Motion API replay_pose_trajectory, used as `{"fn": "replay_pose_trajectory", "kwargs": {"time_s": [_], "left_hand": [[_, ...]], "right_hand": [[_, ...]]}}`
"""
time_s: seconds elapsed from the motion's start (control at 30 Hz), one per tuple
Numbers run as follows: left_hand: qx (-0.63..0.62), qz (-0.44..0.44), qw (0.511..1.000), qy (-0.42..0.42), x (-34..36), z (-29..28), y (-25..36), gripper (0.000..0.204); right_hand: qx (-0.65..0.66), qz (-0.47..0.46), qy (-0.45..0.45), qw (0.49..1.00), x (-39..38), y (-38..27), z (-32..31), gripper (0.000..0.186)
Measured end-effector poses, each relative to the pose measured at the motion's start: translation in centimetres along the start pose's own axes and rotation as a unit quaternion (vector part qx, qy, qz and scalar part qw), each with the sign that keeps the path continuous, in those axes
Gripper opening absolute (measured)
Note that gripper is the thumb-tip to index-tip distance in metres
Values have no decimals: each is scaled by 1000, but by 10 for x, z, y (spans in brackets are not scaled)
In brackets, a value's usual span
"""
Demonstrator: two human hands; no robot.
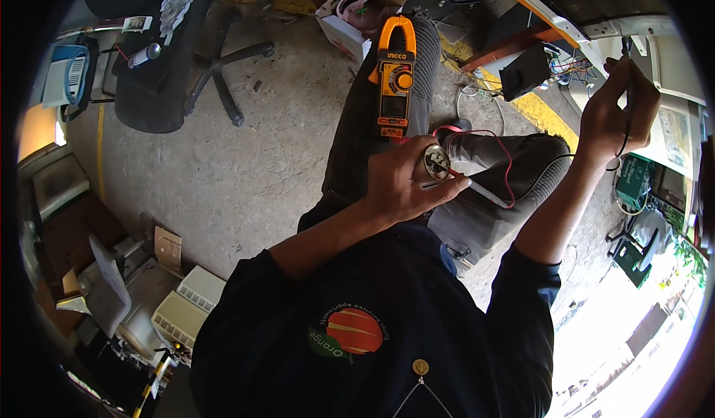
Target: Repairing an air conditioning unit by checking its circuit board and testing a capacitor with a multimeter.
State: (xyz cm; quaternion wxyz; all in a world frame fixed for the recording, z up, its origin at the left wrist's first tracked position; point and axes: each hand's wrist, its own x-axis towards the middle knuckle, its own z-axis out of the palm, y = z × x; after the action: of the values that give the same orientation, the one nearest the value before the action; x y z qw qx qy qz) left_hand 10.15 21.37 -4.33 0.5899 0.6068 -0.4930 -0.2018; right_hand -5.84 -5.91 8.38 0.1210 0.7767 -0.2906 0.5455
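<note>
My left hand [395,183] is closed around a round metal can with terminals on its top face, which looks like a capacitor [436,163]. Its thumb also pins a red test probe [488,193] whose tip points at those terminals. A red lead [511,166] loops from the probe toward an orange and black clamp meter [395,90], which lies on my left thigh with its jaw closed. Raised at the upper right, my right hand [622,112] grips a black test probe [627,45] beside a pale metal frame. Its black lead [624,141] hangs past my wrist.
On a dark swivel chair [149,97] at the left lie another metal cylinder [144,55] with a red wire and crumpled paper [176,12]. An open cardboard box [350,27] stands ahead. A black box with loose wires [525,71] sits right. Pale grilled units [182,317] stand lower left.
</note>
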Motion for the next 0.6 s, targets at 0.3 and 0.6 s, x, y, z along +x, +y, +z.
{"fn": "replay_pose_trajectory", "kwargs": {"time_s": [0.3,0.6], "left_hand": [[-11,-37,997,-63,1,-8,6,51],[-14,-34,998,-60,-1,-7,4,51]], "right_hand": [[-15,-8,-4,1000,1,-2,0,6],[-25,-6,1,1000,0,-2,2,6]]}}
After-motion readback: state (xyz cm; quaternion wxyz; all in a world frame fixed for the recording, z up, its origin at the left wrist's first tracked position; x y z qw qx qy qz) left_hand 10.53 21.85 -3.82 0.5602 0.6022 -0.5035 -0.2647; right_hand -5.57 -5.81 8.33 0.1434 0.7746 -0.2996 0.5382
